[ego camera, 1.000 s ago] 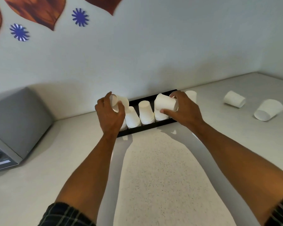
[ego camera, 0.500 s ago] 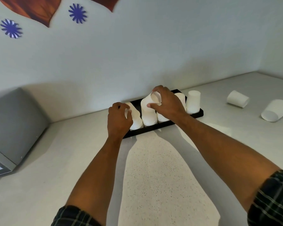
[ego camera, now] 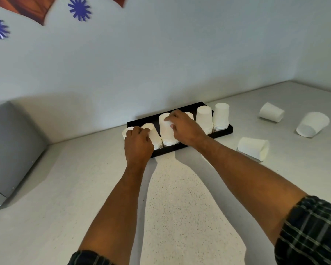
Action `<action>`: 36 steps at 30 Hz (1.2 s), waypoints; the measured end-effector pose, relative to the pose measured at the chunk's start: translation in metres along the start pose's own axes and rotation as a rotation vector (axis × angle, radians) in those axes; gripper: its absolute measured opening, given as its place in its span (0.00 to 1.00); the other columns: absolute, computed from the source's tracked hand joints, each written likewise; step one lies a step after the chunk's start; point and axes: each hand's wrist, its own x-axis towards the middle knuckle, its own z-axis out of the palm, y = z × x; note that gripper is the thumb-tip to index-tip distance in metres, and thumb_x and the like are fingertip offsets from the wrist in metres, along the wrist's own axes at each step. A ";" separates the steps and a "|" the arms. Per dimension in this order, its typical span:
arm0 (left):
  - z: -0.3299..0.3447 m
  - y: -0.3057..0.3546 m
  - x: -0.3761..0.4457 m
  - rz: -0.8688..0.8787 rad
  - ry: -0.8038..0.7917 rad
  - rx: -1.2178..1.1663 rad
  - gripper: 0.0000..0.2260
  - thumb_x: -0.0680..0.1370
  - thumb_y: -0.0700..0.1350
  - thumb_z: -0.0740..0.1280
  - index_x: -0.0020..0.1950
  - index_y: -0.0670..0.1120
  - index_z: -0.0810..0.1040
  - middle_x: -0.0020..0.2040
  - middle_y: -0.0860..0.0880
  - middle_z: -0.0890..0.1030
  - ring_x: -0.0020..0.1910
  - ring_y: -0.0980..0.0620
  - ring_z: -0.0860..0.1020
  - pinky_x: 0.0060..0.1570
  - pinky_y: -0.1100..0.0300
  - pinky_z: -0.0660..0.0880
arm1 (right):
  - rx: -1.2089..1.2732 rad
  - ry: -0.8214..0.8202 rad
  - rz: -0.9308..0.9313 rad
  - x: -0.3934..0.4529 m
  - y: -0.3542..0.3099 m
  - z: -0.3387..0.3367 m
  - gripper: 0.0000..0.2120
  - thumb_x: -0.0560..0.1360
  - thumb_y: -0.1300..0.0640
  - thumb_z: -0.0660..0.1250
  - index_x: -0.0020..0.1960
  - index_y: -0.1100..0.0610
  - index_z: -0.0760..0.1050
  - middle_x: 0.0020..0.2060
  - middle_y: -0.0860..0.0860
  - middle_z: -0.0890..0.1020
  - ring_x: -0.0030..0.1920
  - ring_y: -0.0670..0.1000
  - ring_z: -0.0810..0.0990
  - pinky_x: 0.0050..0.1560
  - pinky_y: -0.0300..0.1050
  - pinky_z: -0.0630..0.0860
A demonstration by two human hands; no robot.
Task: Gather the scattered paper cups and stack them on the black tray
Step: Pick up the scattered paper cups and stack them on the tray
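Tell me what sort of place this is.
Probably a pantry or break-room counter: a speckled worktop along a wall, a grey appliance at its left end, and paper-cup stacks on a black tray.

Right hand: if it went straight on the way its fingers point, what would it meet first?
The right hand points left and away, its fingers already on the middle stack. Beyond that, probably the tray edge, then the wall; depth is unclear.

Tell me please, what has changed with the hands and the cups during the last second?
Both hands brought their cups down onto stacks on the black tray. The left hand grips the leftmost stack; the right hand pinches the third stack. The loose cups on the counter stayed lying down.
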 end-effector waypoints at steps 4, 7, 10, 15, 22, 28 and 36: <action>-0.002 0.003 -0.001 -0.010 -0.011 0.002 0.15 0.77 0.39 0.66 0.63 0.41 0.81 0.60 0.41 0.79 0.58 0.40 0.75 0.55 0.50 0.74 | -0.179 -0.167 -0.047 -0.007 0.007 0.005 0.27 0.81 0.59 0.61 0.78 0.54 0.60 0.76 0.54 0.63 0.72 0.57 0.65 0.69 0.51 0.67; -0.002 0.006 0.000 -0.008 -0.027 0.031 0.15 0.78 0.41 0.66 0.64 0.41 0.80 0.61 0.41 0.79 0.59 0.41 0.74 0.55 0.50 0.74 | -0.238 -0.192 -0.078 -0.012 0.013 -0.004 0.30 0.82 0.52 0.60 0.81 0.52 0.52 0.79 0.51 0.57 0.76 0.56 0.60 0.72 0.54 0.64; -0.003 0.011 -0.001 0.023 -0.005 0.061 0.16 0.76 0.43 0.68 0.63 0.41 0.78 0.61 0.41 0.78 0.58 0.41 0.75 0.55 0.49 0.75 | -0.210 -0.117 -0.087 -0.024 0.024 -0.020 0.34 0.80 0.48 0.63 0.81 0.51 0.51 0.79 0.49 0.56 0.75 0.55 0.62 0.72 0.53 0.65; 0.005 0.038 -0.014 0.244 0.151 -0.023 0.17 0.72 0.41 0.70 0.60 0.41 0.77 0.58 0.41 0.77 0.53 0.42 0.75 0.51 0.49 0.74 | -0.224 0.138 0.064 -0.054 0.052 -0.053 0.31 0.75 0.49 0.68 0.76 0.52 0.63 0.70 0.53 0.72 0.65 0.56 0.74 0.60 0.52 0.73; 0.034 0.127 -0.040 0.311 -0.134 -0.283 0.21 0.77 0.49 0.66 0.69 0.46 0.69 0.58 0.46 0.76 0.54 0.48 0.75 0.52 0.50 0.76 | -0.566 -0.046 0.584 -0.104 0.104 -0.085 0.37 0.71 0.29 0.62 0.66 0.56 0.68 0.60 0.56 0.77 0.59 0.59 0.76 0.54 0.54 0.70; 0.064 0.198 -0.065 -0.138 -0.656 -0.682 0.34 0.79 0.67 0.58 0.79 0.50 0.57 0.74 0.41 0.70 0.70 0.44 0.71 0.68 0.49 0.68 | -0.291 -0.253 0.780 -0.145 0.131 -0.082 0.41 0.71 0.22 0.50 0.70 0.51 0.68 0.65 0.55 0.75 0.62 0.59 0.76 0.58 0.55 0.72; 0.080 0.245 -0.065 -0.320 -0.741 -0.693 0.35 0.77 0.71 0.53 0.78 0.51 0.58 0.71 0.44 0.73 0.66 0.42 0.75 0.66 0.46 0.72 | 0.468 0.083 0.623 -0.164 0.126 -0.091 0.14 0.83 0.47 0.53 0.63 0.49 0.72 0.59 0.51 0.76 0.58 0.51 0.76 0.62 0.50 0.72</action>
